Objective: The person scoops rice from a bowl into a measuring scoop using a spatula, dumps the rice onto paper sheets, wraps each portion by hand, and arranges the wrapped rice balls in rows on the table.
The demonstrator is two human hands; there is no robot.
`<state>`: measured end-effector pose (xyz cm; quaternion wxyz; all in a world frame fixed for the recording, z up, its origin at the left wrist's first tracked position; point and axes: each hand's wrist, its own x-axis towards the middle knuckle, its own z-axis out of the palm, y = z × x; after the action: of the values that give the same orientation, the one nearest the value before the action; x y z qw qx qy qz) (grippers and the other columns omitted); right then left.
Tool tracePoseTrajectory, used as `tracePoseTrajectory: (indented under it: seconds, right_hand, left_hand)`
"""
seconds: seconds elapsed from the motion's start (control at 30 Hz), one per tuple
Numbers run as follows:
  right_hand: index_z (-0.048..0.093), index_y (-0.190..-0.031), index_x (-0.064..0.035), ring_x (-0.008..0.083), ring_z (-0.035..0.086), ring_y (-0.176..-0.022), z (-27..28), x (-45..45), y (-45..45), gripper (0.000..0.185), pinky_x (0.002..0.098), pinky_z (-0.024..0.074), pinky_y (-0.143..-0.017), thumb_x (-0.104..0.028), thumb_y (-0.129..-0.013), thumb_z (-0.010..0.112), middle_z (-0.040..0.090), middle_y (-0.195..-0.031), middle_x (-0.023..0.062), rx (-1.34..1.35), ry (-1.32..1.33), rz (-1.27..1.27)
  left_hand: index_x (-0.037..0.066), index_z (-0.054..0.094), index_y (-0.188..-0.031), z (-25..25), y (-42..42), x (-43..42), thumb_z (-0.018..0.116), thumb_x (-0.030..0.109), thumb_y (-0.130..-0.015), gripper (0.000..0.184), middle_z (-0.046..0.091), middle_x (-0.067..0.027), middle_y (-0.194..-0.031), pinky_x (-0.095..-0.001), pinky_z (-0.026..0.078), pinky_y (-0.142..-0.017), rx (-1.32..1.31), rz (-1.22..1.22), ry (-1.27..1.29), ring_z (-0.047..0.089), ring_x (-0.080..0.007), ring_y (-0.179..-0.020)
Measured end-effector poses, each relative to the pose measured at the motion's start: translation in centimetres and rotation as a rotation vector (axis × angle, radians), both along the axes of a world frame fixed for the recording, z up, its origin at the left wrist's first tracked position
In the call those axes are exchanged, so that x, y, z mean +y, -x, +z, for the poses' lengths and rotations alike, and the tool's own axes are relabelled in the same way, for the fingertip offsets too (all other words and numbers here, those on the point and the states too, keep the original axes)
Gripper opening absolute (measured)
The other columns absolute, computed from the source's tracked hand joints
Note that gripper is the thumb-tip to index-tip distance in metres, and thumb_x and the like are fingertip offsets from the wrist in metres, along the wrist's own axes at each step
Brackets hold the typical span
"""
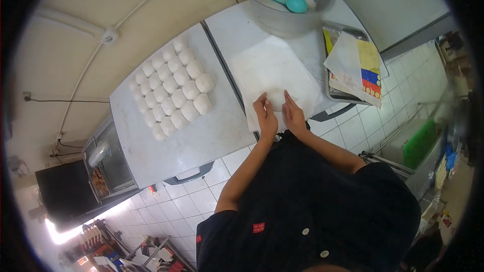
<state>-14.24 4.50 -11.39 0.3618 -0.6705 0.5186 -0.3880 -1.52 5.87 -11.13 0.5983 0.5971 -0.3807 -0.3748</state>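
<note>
A white dough ball [276,98] sits on a stack of white sheets [275,65], which may be paper or cloth. My left hand [265,117] cups it from the left with the fingers close together. From the other side, my right hand [294,115] presses in with straight fingers, so the dough is held between both palms. Part of the ball blends into the white sheets and its lower edge is hidden by my hands. To the left, several round dough balls [171,78] stand in close rows on the table.
A grey basin [257,12] at the back holds white flour or powder and a turquoise scoop [296,4]. At the right, a metal tray [328,88] carries printed packaging [370,68]. A dark seam [217,50] divides the white tabletop [212,133].
</note>
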Motion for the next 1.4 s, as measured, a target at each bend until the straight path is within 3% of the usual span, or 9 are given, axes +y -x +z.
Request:
tracePoseTrajectory:
  seconds: [0.17,0.37,0.57,0.67,0.77,0.97,1.07,1.27,1.4]
  right_hand:
    - [0.056,-0.147,-0.0017,0.0346,0.065,-0.125,4.1,-2.5,-2.4,0.048,0.0373,0.0574,-0.092,0.001,-0.099,0.063,0.053,-0.153,0.0206,-0.038,0.366,0.116]
    - [0.06,-0.144,-0.0038,0.0339,0.061,-0.132,9.2,-5.7,-6.1,0.046,0.037,0.0535,-0.104,0.003,-0.098,0.063,0.056,-0.151,0.0191,-0.117,0.549,0.342]
    - [0.048,-0.153,-0.0033,0.034,0.054,-0.14,14.0,-4.7,-9.2,0.051,0.038,0.0406,-0.118,0.0,-0.103,0.053,0.048,-0.158,0.0189,-0.33,0.356,0.219]
    - [0.037,-0.159,-0.0028,0.0312,0.04,-0.15,14.8,-3.8,-10.5,0.055,0.0393,0.0307,-0.124,-0.002,-0.105,0.046,0.04,-0.164,0.0183,-0.45,0.249,0.255]
    - [0.034,-0.159,-0.0013,0.0318,0.033,-0.153,15.0,-3.3,-11.4,0.053,0.0399,0.0257,-0.126,-0.004,-0.106,0.044,0.038,-0.163,0.0177,-0.564,0.077,0.3]
    - [0.041,-0.152,-0.0006,0.0325,0.035,-0.149,13.6,-2.7,-13.2,0.048,0.041,0.0281,-0.123,-0.011,-0.105,0.05,0.046,-0.154,0.0182,-0.324,0.025,0.266]
    - [0.043,-0.15,-0.0006,0.0325,0.045,-0.142,12.8,-2.6,-13.9,0.051,0.041,0.0359,-0.117,-0.014,-0.103,0.058,0.052,-0.147,0.0204,-0.15,0.228,0.196]
    - [0.049,-0.144,0.0006,0.0267,0.059,-0.127,12.6,-2.8,-14.8,0.054,0.0373,0.0478,-0.106,-0.019,-0.098,0.07,0.059,-0.138,0.0193,-0.399,-0.2,0.274]
    - [0.051,-0.141,0.0003,0.0216,0.06,-0.122,11.6,-3.4,-15.2,0.05,0.0351,0.0474,-0.105,-0.023,-0.101,0.069,0.062,-0.134,0.0144,-0.502,-0.348,0.363]
  left_hand:
    - [-0.003,0.045,-0.141,6.6,0.1,-2.3,0.042,0.038,-0.114,0.049,0.05,-0.0153,-0.135,-0.0386,0.043,-0.107,0.205,0.307,-0.07,0.051,-0.0242,-0.124]
    - [-0.002,0.049,-0.126,10.6,-2.9,-6.3,0.037,0.053,-0.112,0.059,0.058,-0.0162,-0.122,-0.037,0.048,-0.097,0.617,0.425,0.054,0.057,-0.0246,-0.112]
    - [-0.002,0.05,-0.121,15.8,-4.8,-6.2,0.034,0.057,-0.111,0.063,0.062,-0.0152,-0.115,-0.0372,0.053,-0.089,0.606,0.339,0.115,0.062,-0.0247,-0.103]
    - [-0.003,0.05,-0.121,16.8,-5.9,-5.5,0.034,0.058,-0.111,0.064,0.063,-0.015,-0.115,-0.037,0.055,-0.086,0.63,0.291,0.096,0.064,-0.0248,-0.102]
    - [-0.002,0.051,-0.121,16.3,-6.7,-4.9,0.033,0.059,-0.111,0.065,0.063,-0.0143,-0.114,-0.0368,0.055,-0.086,0.605,0.279,0.09,0.064,-0.0243,-0.102]
    - [0.0,0.057,-0.121,15.2,-8.0,-3.9,0.031,0.062,-0.11,0.068,0.064,-0.013,-0.114,-0.0367,0.055,-0.088,0.696,0.302,-0.019,0.065,-0.0237,-0.103]
    - [0.0,0.057,-0.123,12.0,-9.1,-3.9,0.03,0.062,-0.11,0.069,0.065,-0.0127,-0.115,-0.0376,0.055,-0.089,0.783,0.301,-0.013,0.065,-0.0244,-0.103]
    - [0.001,0.057,-0.128,10.8,-10.1,-3.4,0.031,0.066,-0.108,0.073,0.065,-0.0114,-0.115,-0.0386,0.056,-0.088,0.823,0.377,0.016,0.066,-0.025,-0.102]
    - [0.001,0.054,-0.133,8.2,-11.5,-3.6,0.033,0.068,-0.107,0.074,0.065,-0.0127,-0.12,-0.041,0.056,-0.092,0.979,0.302,0.066,0.066,-0.0265,-0.108]
